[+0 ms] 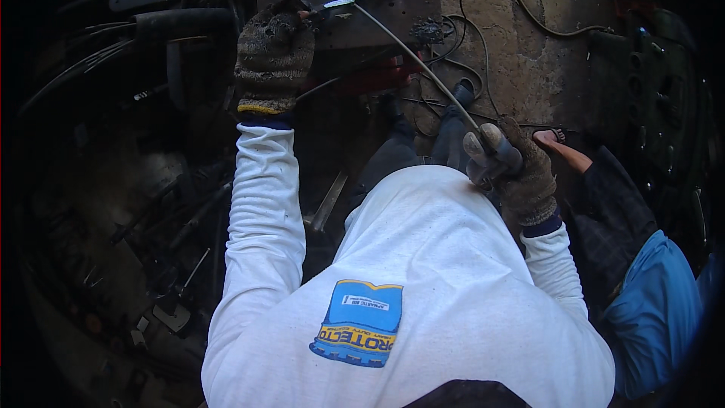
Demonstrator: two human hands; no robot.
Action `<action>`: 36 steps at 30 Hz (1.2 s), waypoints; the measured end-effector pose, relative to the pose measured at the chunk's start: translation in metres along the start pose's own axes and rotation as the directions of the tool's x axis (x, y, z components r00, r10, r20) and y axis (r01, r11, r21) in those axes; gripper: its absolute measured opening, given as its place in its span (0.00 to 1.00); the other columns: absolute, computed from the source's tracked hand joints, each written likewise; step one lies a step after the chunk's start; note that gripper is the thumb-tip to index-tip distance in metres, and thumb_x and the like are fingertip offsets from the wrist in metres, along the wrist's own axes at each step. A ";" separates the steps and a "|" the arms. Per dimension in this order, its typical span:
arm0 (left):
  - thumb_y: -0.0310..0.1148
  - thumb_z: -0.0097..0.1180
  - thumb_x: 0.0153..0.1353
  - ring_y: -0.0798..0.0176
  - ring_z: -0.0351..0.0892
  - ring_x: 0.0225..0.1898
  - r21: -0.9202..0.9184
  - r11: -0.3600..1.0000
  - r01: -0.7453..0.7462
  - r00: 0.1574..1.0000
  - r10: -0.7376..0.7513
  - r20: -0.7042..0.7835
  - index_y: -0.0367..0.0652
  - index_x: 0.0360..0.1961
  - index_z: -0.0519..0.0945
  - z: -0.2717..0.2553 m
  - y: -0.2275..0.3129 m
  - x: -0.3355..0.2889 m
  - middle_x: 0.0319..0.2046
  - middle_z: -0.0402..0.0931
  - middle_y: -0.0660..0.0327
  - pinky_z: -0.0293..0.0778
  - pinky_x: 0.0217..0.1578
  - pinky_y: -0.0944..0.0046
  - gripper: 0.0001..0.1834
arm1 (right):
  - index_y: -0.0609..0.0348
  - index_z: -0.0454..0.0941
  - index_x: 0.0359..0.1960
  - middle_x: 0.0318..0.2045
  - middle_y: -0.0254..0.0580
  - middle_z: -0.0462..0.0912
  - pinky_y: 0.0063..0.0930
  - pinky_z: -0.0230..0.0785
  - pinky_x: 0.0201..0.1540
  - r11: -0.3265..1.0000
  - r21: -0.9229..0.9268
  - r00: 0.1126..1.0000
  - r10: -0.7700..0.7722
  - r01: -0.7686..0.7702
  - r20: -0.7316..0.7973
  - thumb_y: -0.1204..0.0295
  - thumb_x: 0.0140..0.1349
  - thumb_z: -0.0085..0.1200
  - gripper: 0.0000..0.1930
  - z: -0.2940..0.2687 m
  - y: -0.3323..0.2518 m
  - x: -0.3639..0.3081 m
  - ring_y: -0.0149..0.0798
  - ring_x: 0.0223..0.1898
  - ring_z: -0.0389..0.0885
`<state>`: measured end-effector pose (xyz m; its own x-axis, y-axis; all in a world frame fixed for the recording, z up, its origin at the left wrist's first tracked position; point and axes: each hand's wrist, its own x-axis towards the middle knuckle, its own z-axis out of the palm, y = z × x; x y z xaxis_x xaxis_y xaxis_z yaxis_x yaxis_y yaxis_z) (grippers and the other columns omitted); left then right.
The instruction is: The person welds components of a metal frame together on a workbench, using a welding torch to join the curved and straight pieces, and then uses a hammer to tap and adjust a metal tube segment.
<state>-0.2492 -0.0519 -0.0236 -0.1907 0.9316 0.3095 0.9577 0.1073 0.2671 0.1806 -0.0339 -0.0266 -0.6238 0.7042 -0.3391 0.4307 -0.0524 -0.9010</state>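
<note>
My left hand (275,60), in a dirty knit work glove with a yellow cuff edge, is closed at the left edge of a dark metal workpiece (362,30). What its fingers grip is hidden. My right hand (522,170), in a similar glove, is closed around the lower end of a long thin rod (415,57) that looks like a welding rod. From that hand the rod slants up and left to the workpiece. A bright whitish strip (342,1) lies where the rod's far end meets the metal.
Cables (483,53) loop over the brown floor (544,23) beyond my feet. Another person's sandalled foot (550,136) and blue garment (657,310) are close on my right. Dark metal parts and scrap (174,317) crowd the left. A large dark green part (642,91) stands at the right.
</note>
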 end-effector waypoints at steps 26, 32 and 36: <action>0.27 0.61 0.58 0.50 0.84 0.41 -0.081 0.996 -0.047 0.994 0.039 -0.099 0.46 0.39 0.84 0.012 -0.006 0.001 0.38 0.82 0.55 0.80 0.43 0.55 0.07 | 0.60 0.75 0.59 0.46 0.53 0.85 0.39 0.80 0.51 0.980 -0.199 0.999 -0.005 0.015 0.052 0.66 0.41 0.78 0.40 0.006 -0.011 0.022 0.49 0.47 0.87; 0.28 0.62 0.58 0.50 0.83 0.43 -0.056 0.998 -0.017 0.997 0.013 -0.076 0.47 0.40 0.84 0.003 -0.004 -0.003 0.40 0.82 0.56 0.80 0.44 0.55 0.08 | 0.61 0.75 0.60 0.48 0.53 0.85 0.39 0.80 0.52 0.981 -0.194 0.997 -0.007 0.022 0.074 0.66 0.39 0.79 0.42 0.005 -0.005 0.023 0.48 0.49 0.86; 0.28 0.63 0.57 0.50 0.83 0.45 0.073 0.989 -0.132 0.988 0.137 -0.070 0.49 0.41 0.84 0.004 -0.005 -0.001 0.41 0.83 0.56 0.79 0.46 0.53 0.10 | 0.60 0.74 0.61 0.47 0.52 0.85 0.39 0.80 0.51 0.983 -0.182 0.998 0.008 0.005 0.070 0.66 0.39 0.79 0.42 0.008 -0.005 0.026 0.48 0.47 0.87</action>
<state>-0.2530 -0.0519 -0.0283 -0.0726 0.9107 0.4066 0.9875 0.0086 0.1571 0.1574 -0.0211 -0.0327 -0.6645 0.6524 -0.3644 0.5392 0.0811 -0.8383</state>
